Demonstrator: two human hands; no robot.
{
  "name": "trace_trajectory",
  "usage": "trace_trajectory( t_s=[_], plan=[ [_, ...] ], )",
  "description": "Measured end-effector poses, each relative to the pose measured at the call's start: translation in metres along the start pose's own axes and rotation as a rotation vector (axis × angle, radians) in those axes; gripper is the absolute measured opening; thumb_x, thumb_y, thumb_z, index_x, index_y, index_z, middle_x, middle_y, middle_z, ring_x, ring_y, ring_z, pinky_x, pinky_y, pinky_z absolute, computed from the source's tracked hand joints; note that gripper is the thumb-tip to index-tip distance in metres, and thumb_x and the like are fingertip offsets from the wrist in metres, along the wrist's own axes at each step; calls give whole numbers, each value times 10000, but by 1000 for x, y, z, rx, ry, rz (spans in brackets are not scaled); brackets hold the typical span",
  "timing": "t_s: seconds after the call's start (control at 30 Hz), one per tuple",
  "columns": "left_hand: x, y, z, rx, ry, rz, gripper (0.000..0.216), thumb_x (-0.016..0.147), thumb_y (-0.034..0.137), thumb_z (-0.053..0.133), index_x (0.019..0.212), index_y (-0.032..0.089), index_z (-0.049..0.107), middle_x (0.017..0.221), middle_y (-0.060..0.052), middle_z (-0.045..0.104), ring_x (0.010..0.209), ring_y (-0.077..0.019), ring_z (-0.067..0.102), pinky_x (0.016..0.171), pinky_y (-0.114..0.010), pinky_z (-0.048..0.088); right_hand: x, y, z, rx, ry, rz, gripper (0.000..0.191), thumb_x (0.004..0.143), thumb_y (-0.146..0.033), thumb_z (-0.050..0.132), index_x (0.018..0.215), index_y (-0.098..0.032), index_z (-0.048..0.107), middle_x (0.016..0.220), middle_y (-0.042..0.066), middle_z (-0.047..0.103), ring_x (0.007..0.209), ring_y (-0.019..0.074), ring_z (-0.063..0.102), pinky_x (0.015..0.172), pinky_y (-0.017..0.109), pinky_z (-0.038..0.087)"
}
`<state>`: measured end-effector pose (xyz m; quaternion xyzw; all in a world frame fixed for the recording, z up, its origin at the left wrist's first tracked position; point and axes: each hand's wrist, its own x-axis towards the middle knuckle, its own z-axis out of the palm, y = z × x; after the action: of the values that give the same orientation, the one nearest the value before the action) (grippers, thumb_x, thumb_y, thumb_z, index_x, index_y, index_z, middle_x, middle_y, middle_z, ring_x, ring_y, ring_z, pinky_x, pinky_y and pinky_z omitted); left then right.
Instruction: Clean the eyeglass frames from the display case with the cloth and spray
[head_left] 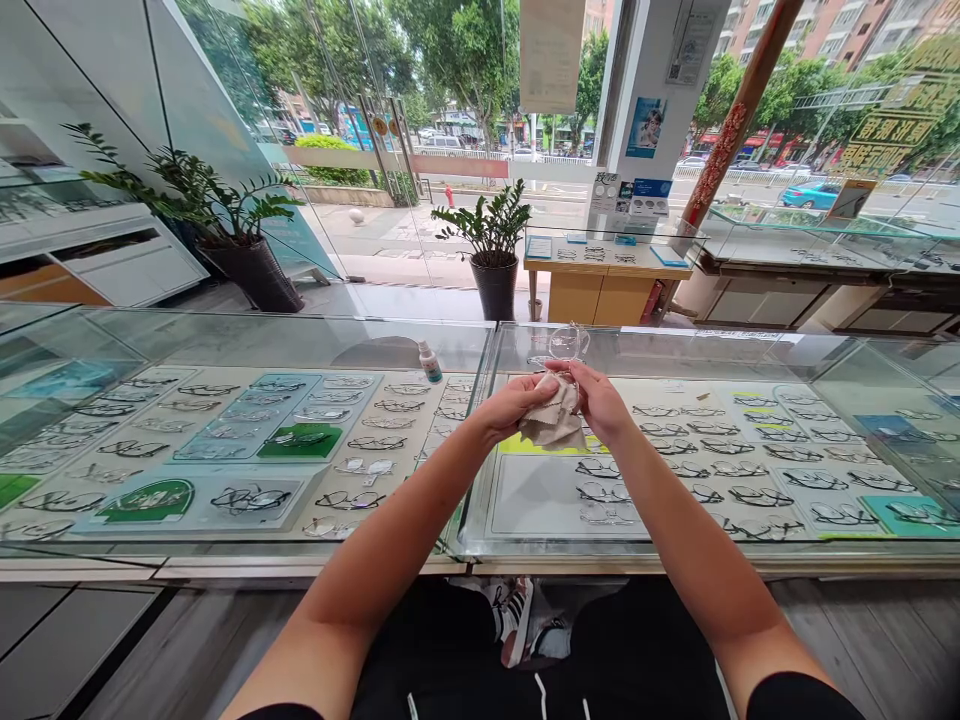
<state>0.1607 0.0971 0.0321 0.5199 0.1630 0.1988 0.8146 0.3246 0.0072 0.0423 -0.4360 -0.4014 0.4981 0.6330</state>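
Above the glass display counter (675, 345) my two hands meet at the centre of the view. My left hand (510, 405) is closed on a beige cleaning cloth (556, 424). My right hand (596, 400) is closed too, pinching the cloth together with a pair of clear-framed glasses (564, 344) that stick up and away from my fingers. Part of the glasses is hidden inside the cloth.
A small white bottle with a teal cap (430, 362) stands on the counter left of my hands. Several pairs of glasses (352, 440) lie under the glass. Potted plants (491, 250) and another counter (600, 265) stand beyond. My legs and shoes show below.
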Motion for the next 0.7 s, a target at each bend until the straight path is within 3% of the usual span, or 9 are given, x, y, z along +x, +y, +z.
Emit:
trace_trajectory(
  t_s=[0.4,0.7],
  plan=[
    [-2,-1,-2,49,-44,6,562,744,498,1024,1089,113,805,978,-114,802,834,-175,750,791,-263,557,2,1,0,52,-11,-2,487,875,-651,814,1121,-238,886,1141,83,855,1049,251,763,924,357,610],
    [-4,5,5,107,-3,31,561,760,497,1005,1099,100,799,983,-123,811,835,-188,755,800,-283,559,3,0,-1,84,1,-56,454,855,-637,847,1114,-266,890,1133,55,831,978,214,704,832,323,560]
  ],
)
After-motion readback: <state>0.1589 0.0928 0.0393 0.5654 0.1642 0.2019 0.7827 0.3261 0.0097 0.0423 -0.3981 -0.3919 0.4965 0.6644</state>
